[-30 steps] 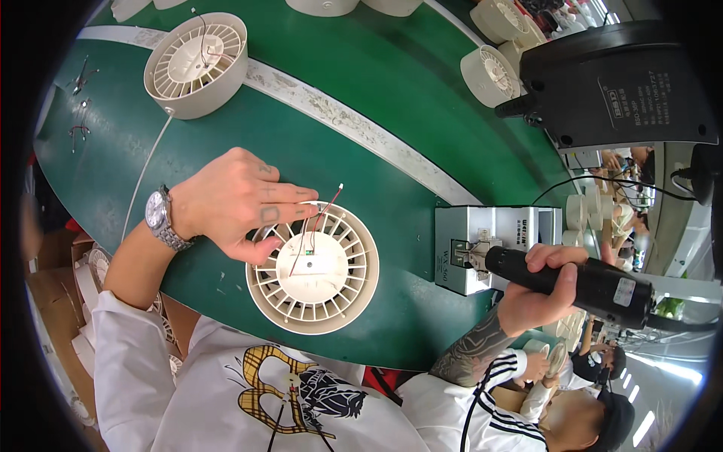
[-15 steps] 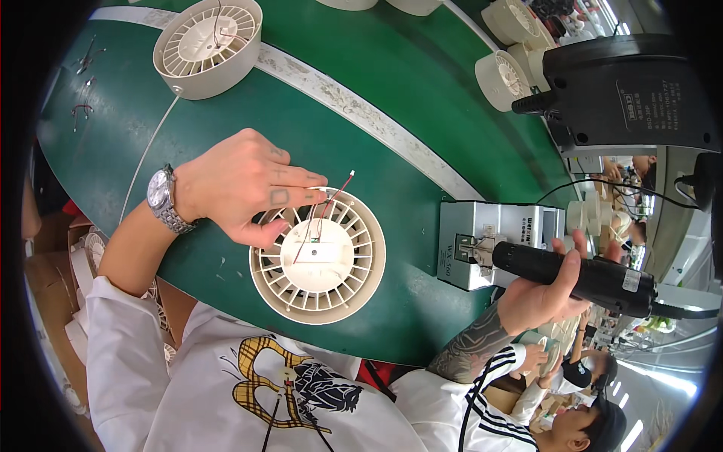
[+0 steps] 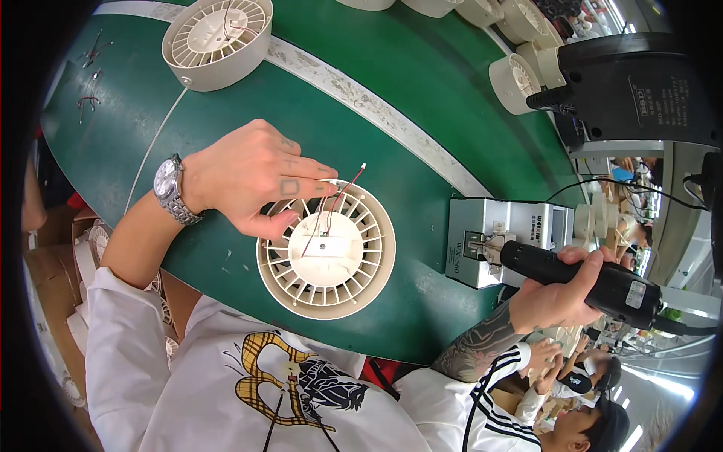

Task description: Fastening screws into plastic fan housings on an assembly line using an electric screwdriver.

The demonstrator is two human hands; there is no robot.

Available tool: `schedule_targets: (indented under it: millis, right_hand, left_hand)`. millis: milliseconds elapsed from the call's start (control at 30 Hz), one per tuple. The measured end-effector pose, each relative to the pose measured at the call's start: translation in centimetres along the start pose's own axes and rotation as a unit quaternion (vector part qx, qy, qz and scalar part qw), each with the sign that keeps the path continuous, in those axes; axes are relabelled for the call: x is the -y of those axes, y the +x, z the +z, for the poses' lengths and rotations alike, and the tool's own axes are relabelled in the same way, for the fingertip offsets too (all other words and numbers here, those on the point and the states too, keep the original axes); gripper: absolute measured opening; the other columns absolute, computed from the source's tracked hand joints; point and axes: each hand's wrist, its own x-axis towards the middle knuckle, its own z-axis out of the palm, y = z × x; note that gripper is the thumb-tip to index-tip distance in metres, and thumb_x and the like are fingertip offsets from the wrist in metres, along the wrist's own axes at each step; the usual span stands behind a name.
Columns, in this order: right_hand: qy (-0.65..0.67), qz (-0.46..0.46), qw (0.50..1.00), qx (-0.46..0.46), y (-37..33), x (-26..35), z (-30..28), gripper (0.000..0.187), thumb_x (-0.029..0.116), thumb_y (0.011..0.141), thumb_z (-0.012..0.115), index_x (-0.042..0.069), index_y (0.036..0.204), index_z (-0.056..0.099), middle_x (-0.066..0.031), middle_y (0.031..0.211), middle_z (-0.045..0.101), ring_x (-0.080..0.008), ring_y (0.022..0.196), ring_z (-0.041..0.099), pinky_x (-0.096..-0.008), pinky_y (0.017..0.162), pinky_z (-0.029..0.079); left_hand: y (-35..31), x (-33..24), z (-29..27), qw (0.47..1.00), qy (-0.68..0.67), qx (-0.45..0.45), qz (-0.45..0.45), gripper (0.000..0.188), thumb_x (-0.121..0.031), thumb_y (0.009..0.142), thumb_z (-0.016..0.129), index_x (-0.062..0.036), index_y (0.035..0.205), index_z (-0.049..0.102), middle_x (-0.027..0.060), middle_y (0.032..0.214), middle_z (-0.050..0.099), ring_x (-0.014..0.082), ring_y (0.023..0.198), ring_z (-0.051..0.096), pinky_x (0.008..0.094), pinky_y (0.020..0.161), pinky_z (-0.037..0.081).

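A round cream fan housing [image 3: 380, 267] with radial slats and a central hub [image 3: 335, 267] lies in front of me. Thin dark and red wires [image 3: 350, 184] rise from it, with a small white plug at one end. My left hand [image 3: 260, 177] reaches over its upper left rim. The fingers are stretched out with their tips at the rim near the wires, and the thumb is apart, over the slats. In my right hand [image 3: 561, 294] is a black electric screwdriver [image 3: 621, 294]. Its front end is at the metal outlet [image 3: 486, 247] of a grey box-shaped screw feeder [image 3: 467, 271].
Another fan housing [image 3: 226, 71] stands at the far left with a pale cord. Loose wire pieces [image 3: 89, 98] lie beyond. A pale strip [image 3: 361, 94] borders a green belt [image 3: 422, 83] carrying more housings. A black power unit [image 3: 640, 90] is at upper right. Co-workers sit at lower right.
The whole view has shifted slightly to the right. My right hand and the screwdriver have tilted a little, with its front end still at the feeder. My left hand stays at the housing's rim.
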Motion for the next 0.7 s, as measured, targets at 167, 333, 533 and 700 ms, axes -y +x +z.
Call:
schedule_targets:
  millis: [167, 333, 533, 700]
  right_hand:
    - [0.01, 0.021, 1.0, 0.0, 0.5, -0.3, -0.5, 0.034, 0.005, 0.08, 0.062, 0.002, 0.11, 0.046, -0.006, 0.073, 0.053, -0.0113, 0.053, 0.047, -0.0249, 0.055, 0.042]
    - [0.141, 0.095, 0.984, 0.046, 1.1, 1.3, -1.3, 0.033, 0.004, 0.081, 0.057, 0.004, 0.112, 0.043, -0.0056, 0.079, 0.051, -0.0106, 0.051, 0.043, -0.0236, 0.052, 0.037]
    - [0.262, 0.057, 0.956, 0.114, 0.0, 4.4, 0.4, 0.038, 0.003, 0.081, 0.052, 0.004, 0.117, 0.038, -0.0082, 0.089, 0.053, -0.0113, 0.05, 0.04, -0.0224, 0.049, 0.033]
    - [0.109, -0.038, 0.991, 0.07, -0.1, 2.4, 0.5, 0.043, 0.002, 0.077, 0.055, 0.0, 0.117, 0.039, -0.012, 0.093, 0.056, -0.0122, 0.049, 0.044, -0.0244, 0.048, 0.037]
  left_hand:
    - [0.0, -0.2, -0.1, 1.0, 0.003, 0.002, -0.001, 0.038, -0.02, 0.064, 0.059, -0.005, 0.098, 0.065, 0.0086, 0.097, 0.067, 0.0218, 0.051, 0.055, 0.0306, 0.044, 0.046]
    - [-0.1, -0.2, -0.1, 1.0, 0.0, -0.01, -0.003, 0.036, -0.02, 0.064, 0.058, -0.0048, 0.096, 0.065, 0.0077, 0.096, 0.066, 0.0216, 0.054, 0.056, 0.0311, 0.045, 0.046]
    - [-0.2, -0.2, 0.2, 1.0, -0.023, -0.004, -0.002, 0.038, -0.02, 0.065, 0.058, -0.0054, 0.099, 0.065, 0.0065, 0.097, 0.067, 0.0221, 0.056, 0.057, 0.0317, 0.046, 0.046]
    - [-0.4, -0.4, 0.5, 0.999, -0.03, -0.008, -0.005, 0.039, -0.02, 0.065, 0.058, -0.0067, 0.101, 0.066, 0.0061, 0.097, 0.067, 0.0222, 0.057, 0.057, 0.0315, 0.046, 0.046]
